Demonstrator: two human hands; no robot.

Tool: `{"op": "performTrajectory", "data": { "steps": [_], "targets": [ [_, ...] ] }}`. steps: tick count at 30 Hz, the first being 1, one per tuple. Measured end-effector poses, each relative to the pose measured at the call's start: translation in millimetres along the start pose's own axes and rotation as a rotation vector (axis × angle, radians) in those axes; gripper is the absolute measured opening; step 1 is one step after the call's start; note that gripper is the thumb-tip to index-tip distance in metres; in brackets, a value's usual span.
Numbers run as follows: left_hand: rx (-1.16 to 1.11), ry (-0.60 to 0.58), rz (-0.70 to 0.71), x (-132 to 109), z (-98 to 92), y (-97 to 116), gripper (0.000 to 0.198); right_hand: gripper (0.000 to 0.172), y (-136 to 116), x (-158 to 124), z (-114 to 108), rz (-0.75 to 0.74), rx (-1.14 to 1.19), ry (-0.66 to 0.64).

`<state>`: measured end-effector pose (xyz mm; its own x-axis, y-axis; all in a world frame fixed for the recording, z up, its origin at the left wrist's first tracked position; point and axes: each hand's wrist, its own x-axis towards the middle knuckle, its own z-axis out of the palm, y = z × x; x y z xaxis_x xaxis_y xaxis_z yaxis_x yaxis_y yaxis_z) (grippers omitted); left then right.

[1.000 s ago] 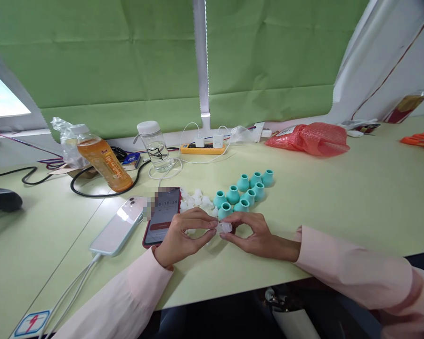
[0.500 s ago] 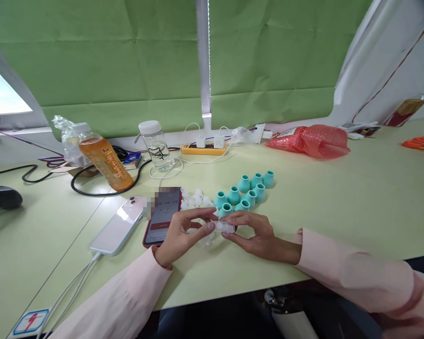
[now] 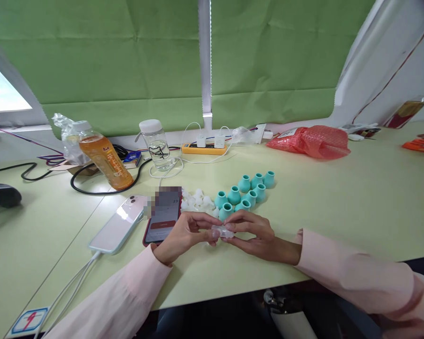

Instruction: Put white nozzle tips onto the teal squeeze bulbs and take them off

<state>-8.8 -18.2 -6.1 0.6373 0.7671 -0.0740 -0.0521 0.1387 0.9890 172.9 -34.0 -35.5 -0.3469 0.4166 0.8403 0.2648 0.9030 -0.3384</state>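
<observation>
Between my two hands is a small translucent white plastic piece [image 3: 222,231], held level just above the near part of the table. My left hand [image 3: 187,235] pinches its left end between thumb and fingers. At the other end, my right hand [image 3: 252,233] grips it with thumb and fingertips. The fingers hide part of the piece, so its exact kind is unclear. Right behind my hands stand several turquoise vase-shaped pieces [image 3: 233,195] with round open tops. A pile of small white plastic parts [image 3: 197,201] lies left of them, partly covered by my left hand.
A phone with a red edge [image 3: 162,219] lies beside my left hand, and a pale phone [image 3: 118,226] is farther left. Behind are an orange drink bottle [image 3: 108,160], a clear bottle [image 3: 158,148], a power strip [image 3: 203,149] and a red bubble-wrap bag [image 3: 313,141].
The fingers of my left hand have closed further around the white plastic piece, and the piece has turned slightly. The turquoise pieces stay where they were.
</observation>
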Motion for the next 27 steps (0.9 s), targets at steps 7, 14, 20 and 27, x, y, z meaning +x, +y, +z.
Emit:
{"op": "performTrajectory", "data": {
  "steps": [7, 14, 20, 27],
  "targets": [
    [-0.023, 0.174, 0.008, -1, 0.1, 0, 0.020, 0.028, 7, 10, -29, -0.169, -0.286, 0.003],
    [-0.085, 0.183, 0.077, 2, -4.3, -2, 0.021, 0.028, 27, 20, -53, 0.071, -0.633, -0.104],
    [-0.174, 0.184, 0.065, 3, -6.9, -1, 0.026, 0.024, 27, 20, -47, 0.321, -0.704, -0.502],
    [-0.210, 0.099, 0.050, 1, -3.0, 3, 0.024, 0.016, 20, 29, -59, 0.328, -0.402, -0.373]
  ]
}}
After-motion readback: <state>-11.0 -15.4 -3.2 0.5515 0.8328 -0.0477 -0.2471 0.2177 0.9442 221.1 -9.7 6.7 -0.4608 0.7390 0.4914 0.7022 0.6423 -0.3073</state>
